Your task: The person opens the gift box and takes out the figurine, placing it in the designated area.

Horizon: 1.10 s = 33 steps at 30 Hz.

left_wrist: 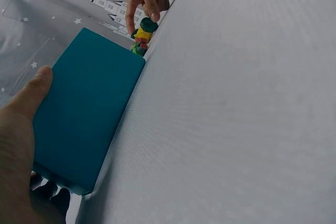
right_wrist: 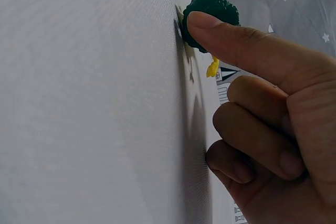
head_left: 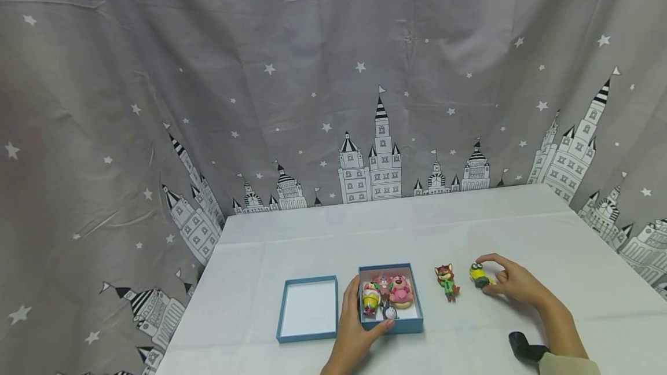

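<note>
My left hand (head_left: 354,328) grips the near left corner of an open blue box (head_left: 411,325), thumb on the front wall and fingers along the left side. Inside lie a pink bear figurine (head_left: 400,292), a yellow-bodied figurine (head_left: 371,300), a small grey figurine (head_left: 389,311) and a pink one behind, partly covered. To the right, my right hand (head_left: 521,285) pinches a yellow minion figurine (head_left: 476,275) between thumb and index finger. Its round dark green base (right_wrist: 220,6) shows under the thumb in the right wrist view. A fox figurine (head_left: 447,283) in green lies between box and minion.
Left of the box lies a blue-rimmed lid (head_left: 333,305), white inside. Everything sits on a white-covered table (head_left: 323,236). A grey curtain (head_left: 292,103) printed with castles and stars hangs behind. A black band (head_left: 526,349) is at the right wrist.
</note>
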{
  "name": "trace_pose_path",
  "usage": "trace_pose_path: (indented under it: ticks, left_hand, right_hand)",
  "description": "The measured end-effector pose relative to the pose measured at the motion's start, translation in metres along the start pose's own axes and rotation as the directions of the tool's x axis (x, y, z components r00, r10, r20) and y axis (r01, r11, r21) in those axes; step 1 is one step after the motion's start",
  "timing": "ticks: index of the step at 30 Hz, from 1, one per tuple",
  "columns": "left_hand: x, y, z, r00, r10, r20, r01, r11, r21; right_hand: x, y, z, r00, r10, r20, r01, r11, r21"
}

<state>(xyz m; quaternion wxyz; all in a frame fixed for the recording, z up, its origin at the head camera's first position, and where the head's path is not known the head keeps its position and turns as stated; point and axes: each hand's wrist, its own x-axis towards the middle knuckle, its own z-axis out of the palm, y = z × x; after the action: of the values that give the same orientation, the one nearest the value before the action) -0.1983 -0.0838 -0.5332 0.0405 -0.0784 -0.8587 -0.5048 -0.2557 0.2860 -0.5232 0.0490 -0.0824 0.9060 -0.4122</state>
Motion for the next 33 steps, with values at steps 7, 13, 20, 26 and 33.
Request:
trace_pose_path:
  ticks: [7,13,20,26,33]
  left_hand:
    - [-0.001,0.0,0.0,1.0,0.018,-0.004,-0.018,1.0,-0.005]
    - [-0.001,0.0,0.0,1.0,0.018,-0.001,-0.018,1.0,-0.009]
    - [-0.001,0.0,0.0,1.0,0.017,0.005,-0.017,1.0,-0.005]
    - [0.0,0.0,-0.001,1.0,0.022,0.004,-0.022,1.0,0.003]
    - [0.0,-0.001,0.0,1.0,0.01,0.005,-0.01,1.0,-0.007]
  right_hand:
    - [-0.001,-0.002,-0.001,1.0,0.009,0.006,-0.009,1.0,0.005]
    - [-0.004,-0.008,-0.005,0.999,0.011,-0.03,-0.011,1.0,0.015]
    - [-0.004,-0.024,-0.008,0.993,-0.025,-0.113,0.03,0.999,0.045]
    - [0.002,-0.051,-0.002,0.983,-0.116,-0.142,0.138,0.978,0.158]
    - [0.007,-0.109,0.024,0.956,-0.279,-0.086,0.292,0.902,0.319]
